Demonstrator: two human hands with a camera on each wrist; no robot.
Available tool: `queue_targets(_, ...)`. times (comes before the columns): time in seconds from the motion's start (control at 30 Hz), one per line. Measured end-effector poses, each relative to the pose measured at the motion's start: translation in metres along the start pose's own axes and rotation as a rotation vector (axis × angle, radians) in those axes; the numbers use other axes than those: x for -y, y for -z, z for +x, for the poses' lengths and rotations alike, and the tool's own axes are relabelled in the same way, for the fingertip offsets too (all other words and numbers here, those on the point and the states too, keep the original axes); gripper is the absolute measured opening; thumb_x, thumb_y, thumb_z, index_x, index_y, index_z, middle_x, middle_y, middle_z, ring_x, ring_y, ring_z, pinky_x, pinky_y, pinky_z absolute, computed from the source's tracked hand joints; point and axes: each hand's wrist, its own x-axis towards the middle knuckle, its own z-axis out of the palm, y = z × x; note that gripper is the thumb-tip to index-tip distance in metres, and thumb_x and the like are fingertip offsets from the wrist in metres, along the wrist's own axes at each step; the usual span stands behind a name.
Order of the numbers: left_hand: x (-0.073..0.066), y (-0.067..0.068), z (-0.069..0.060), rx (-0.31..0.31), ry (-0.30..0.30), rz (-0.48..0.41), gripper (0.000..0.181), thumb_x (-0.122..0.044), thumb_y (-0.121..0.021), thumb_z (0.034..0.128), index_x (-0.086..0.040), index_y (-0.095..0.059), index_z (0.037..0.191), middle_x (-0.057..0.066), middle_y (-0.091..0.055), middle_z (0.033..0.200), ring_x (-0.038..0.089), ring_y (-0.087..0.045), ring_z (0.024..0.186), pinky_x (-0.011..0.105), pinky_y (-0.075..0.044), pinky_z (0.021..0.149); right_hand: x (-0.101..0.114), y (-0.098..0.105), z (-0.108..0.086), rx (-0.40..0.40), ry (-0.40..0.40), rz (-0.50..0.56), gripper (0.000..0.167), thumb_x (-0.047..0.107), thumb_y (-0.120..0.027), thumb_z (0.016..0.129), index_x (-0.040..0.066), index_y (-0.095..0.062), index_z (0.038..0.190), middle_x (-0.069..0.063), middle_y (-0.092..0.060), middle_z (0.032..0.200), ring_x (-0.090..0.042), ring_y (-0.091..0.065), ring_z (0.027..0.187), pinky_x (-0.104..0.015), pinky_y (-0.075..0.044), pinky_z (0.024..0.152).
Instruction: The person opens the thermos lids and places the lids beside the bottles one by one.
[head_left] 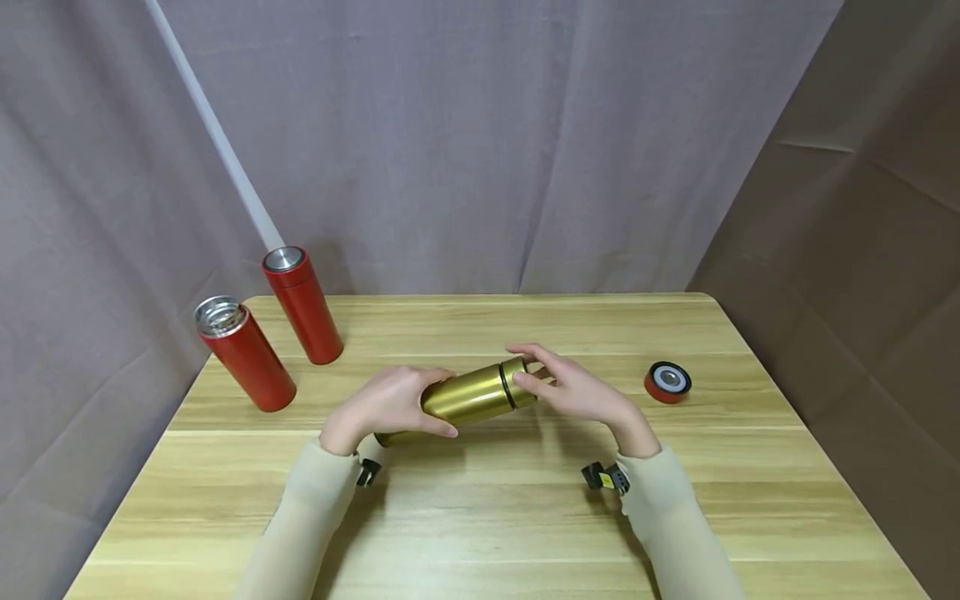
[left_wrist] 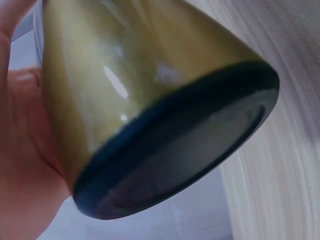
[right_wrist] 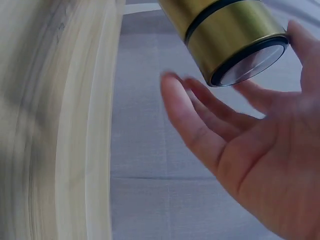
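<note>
A gold thermos flask (head_left: pixel 468 397) is tilted sideways over the middle of the table, its capped end raised to the right. My left hand (head_left: pixel 397 402) grips its body, thumb on the near side. In the left wrist view, the flask's dark base (left_wrist: pixel 185 150) faces the camera beside the palm. The lid (right_wrist: pixel 235 40) is on the flask, below a black ring. My right hand (head_left: pixel 573 387) pinches this lid between thumb and a finger. Its other fingers (right_wrist: pixel 187 117) hang loosely curled, apart from the metal.
On the table's left stand an uncapped red flask (head_left: pixel 251 362) and a capped red flask (head_left: pixel 306 312). A loose red lid (head_left: pixel 667 382) lies at the right with its inner side up. Grey cloth (head_left: pixel 450 150) hangs behind the wooden table (head_left: pixel 480 533).
</note>
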Motion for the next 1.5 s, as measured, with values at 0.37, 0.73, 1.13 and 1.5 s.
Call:
queue_targets(0.37,0.0003,0.0007,-0.0024,-0.005,-0.001,0.014,0.073,-0.060,-0.082,0.0716,-0.023,-0.062,0.132,-0.015,-0.066,0.095,0.005,-0.057,0.074,0.029,-0.046,0.068,-0.0028,0.0004,-0.0018,0.030,0.084,0.081,0.060,0.018,-0.077,0.090,0.016,-0.048,0.143,-0.007,-0.055,0.133,-0.028,-0.054,0.120,-0.043,-0.050,0.096)
queue_targets(0.73,0.0008,0.0006,-0.0042,-0.006,0.002,0.023,0.075,-0.061,-0.082,0.0717,-0.022,-0.062,0.133,-0.014,-0.066,0.095,0.005,-0.057,0.073,0.029,-0.046,0.067,-0.0020,-0.0010,0.0009,0.050,-0.062,0.018,0.054,0.043,-0.041,0.108,0.017,-0.035,0.155,-0.020,-0.047,0.146,-0.032,-0.062,0.109,-0.055,-0.049,0.094)
queue_targets(1.13,0.0012,0.0007,-0.0041,-0.009,0.000,0.030,0.074,-0.059,-0.083,0.0704,-0.023,-0.063,0.132,-0.014,-0.065,0.092,0.006,-0.056,0.071,0.029,-0.045,0.066,-0.0044,-0.0017,0.0004,0.023,0.053,0.078,0.055,0.024,-0.074,0.093,0.017,-0.050,0.142,-0.009,-0.058,0.129,-0.028,-0.059,0.111,-0.047,-0.051,0.092)
queue_targets(1.5,-0.0020,0.0018,-0.0033,-0.008,-0.001,0.048,0.076,-0.060,-0.083,0.0704,-0.023,-0.062,0.134,-0.012,-0.068,0.096,0.007,-0.057,0.074,0.030,-0.046,0.068,-0.0077,-0.0008,-0.0019,0.075,0.006,0.054,0.056,0.033,-0.059,0.103,0.014,-0.038,0.152,-0.017,-0.054,0.134,-0.030,-0.059,0.113,-0.047,-0.053,0.089)
